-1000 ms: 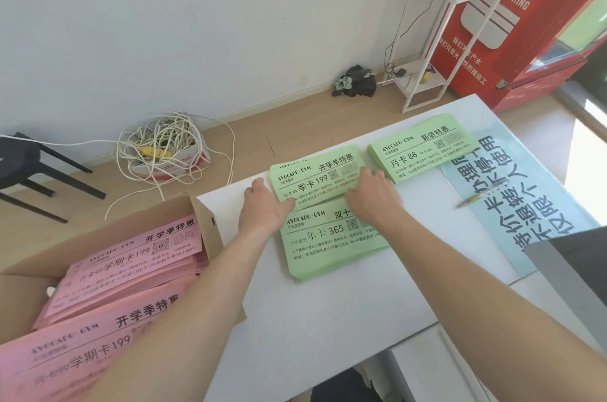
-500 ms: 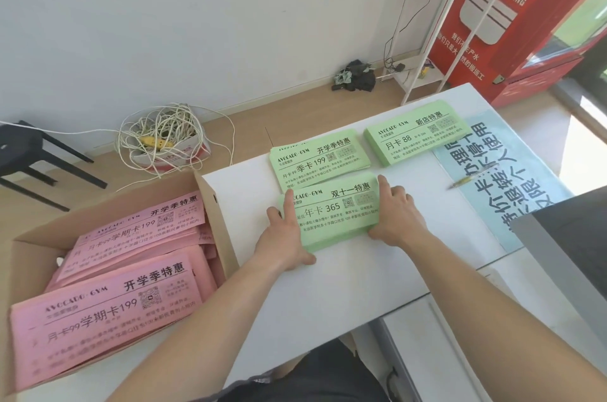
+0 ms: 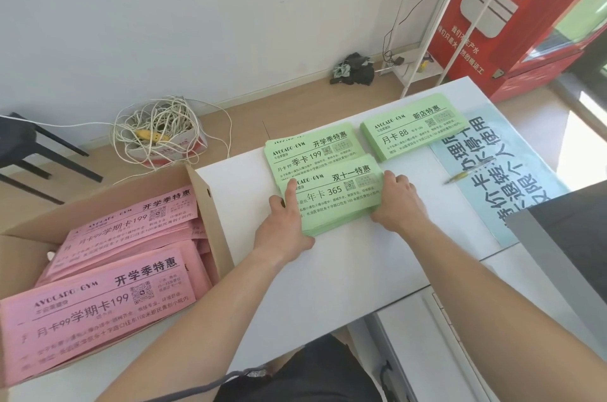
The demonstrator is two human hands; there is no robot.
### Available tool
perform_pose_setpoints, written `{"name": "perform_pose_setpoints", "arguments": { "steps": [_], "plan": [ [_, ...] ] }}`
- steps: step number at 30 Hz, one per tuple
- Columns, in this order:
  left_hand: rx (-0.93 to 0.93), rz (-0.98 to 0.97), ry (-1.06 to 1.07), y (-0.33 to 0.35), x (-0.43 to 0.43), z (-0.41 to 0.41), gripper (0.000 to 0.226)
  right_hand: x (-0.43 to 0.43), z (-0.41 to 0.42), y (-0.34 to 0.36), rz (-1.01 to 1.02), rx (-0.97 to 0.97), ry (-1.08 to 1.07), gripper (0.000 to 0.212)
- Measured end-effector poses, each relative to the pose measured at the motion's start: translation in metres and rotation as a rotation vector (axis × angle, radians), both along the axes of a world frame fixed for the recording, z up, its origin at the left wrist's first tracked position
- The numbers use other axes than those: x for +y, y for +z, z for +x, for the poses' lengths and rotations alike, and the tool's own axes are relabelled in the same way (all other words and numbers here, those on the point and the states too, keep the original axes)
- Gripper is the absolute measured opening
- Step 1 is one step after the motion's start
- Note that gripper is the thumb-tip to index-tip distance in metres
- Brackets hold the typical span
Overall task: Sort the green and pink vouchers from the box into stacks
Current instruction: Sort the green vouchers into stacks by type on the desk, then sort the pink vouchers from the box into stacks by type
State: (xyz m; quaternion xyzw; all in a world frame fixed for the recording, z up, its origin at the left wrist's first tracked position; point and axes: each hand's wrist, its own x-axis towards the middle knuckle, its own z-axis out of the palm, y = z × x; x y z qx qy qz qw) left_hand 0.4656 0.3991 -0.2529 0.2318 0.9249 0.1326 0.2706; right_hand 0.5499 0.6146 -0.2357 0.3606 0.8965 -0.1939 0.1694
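Three green voucher stacks lie on the white table [image 3: 328, 286]: one at the far right [image 3: 414, 129], one at the far middle [image 3: 315, 148], and a near one [image 3: 338, 201] whose far edge overlaps the middle stack. My left hand [image 3: 285, 227] grips the near stack's left end, index finger laid on top and thumb along the near edge. At its right end my right hand [image 3: 397, 201] holds it with curled fingers. Pink vouchers [image 3: 98, 303] fill the open cardboard box [image 3: 210, 204] at the left.
A blue printed sheet [image 3: 512, 178] with a pen [image 3: 466, 173] on it covers the table's right side, by a dark object [image 3: 565, 237]. On the floor beyond are a box of tangled cable [image 3: 157, 135], a black chair [image 3: 29, 152], a white rack [image 3: 437, 40] and a red machine [image 3: 525, 23].
Both hands left the far middle green stack and came back to the near stack, and they now hold it at its two ends.
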Motion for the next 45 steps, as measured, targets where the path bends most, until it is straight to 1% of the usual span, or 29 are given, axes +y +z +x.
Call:
{"name": "perform_pose_setpoints", "arguments": {
  "steps": [3, 5, 8, 11, 14, 17, 20, 23, 26, 28, 30, 32, 34, 37, 40, 43, 45],
  "plan": [
    [-0.059, 0.02, 0.005, 0.013, -0.008, -0.008, 0.126, -0.01, 0.005, 0.011, 0.036, -0.035, -0.003, 0.074],
    [-0.049, 0.056, 0.018, 0.028, -0.016, -0.015, 0.119, -0.02, 0.007, 0.024, 0.077, -0.043, 0.014, 0.072],
    [0.006, 0.144, 0.022, 0.059, -0.035, -0.027, 0.092, -0.046, 0.002, 0.053, 0.156, -0.012, 0.06, 0.067],
    [0.065, 0.218, 0.011, 0.089, -0.068, -0.038, 0.068, -0.085, -0.013, 0.086, 0.186, 0.063, 0.098, 0.07],
    [0.11, 0.275, 0.034, 0.115, -0.112, -0.047, 0.052, -0.134, -0.033, 0.112, 0.163, 0.154, 0.173, 0.066],
    [0.168, 0.27, 0.064, 0.132, -0.17, -0.054, 0.041, -0.19, -0.053, 0.126, 0.127, 0.243, 0.32, 0.068],
    [0.189, 0.25, 0.126, 0.135, -0.238, -0.056, 0.04, -0.246, -0.07, 0.13, 0.075, 0.303, 0.496, 0.075],
    [0.21, 0.194, 0.191, 0.125, -0.302, -0.056, 0.044, -0.291, -0.083, 0.123, 0.013, 0.282, 0.619, 0.077],
    [0.265, 0.07, 0.175, 0.11, -0.349, -0.057, 0.061, -0.322, -0.09, 0.105, -0.016, 0.203, 0.693, 0.082],
    [0.258, -0.02, 0.142, 0.101, -0.369, -0.055, 0.073, -0.336, -0.093, 0.092, -0.012, 0.121, 0.735, 0.086],
    [0.244, -0.101, 0.114, 0.094, -0.377, -0.052, 0.077, -0.344, -0.096, 0.081, 0.018, 0.054, 0.781, 0.088],
    [0.268, -0.14, 0.095, 0.085, -0.378, -0.049, 0.077, -0.349, -0.098, 0.074, 0.081, 0.061, 0.813, 0.084],
    [0.288, -0.138, 0.109, 0.08, -0.377, -0.048, 0.077, -0.353, -0.099, 0.07, 0.12, 0.089, 0.846, 0.079],
    [0.274, -0.128, 0.125, 0.082, -0.375, -0.052, 0.076, -0.36, -0.097, 0.061, 0.113, 0.108, 0.886, 0.074],
    [0.286, -0.13, 0.133, 0.088, -0.372, -0.053, 0.074, -0.365, -0.093, 0.055, 0.118, 0.13, 0.892, 0.078],
    [0.336, -0.113, 0.119, 0.091, -0.371, -0.05, 0.063, -0.368, -0.093, 0.054, 0.139, 0.148, 0.888, 0.08],
    [0.367, -0.065, 0.121, 0.094, -0.373, -0.048, 0.054, -0.367, -0.094, 0.055, 0.153, 0.151, 0.882, 0.076]
  ]
}}
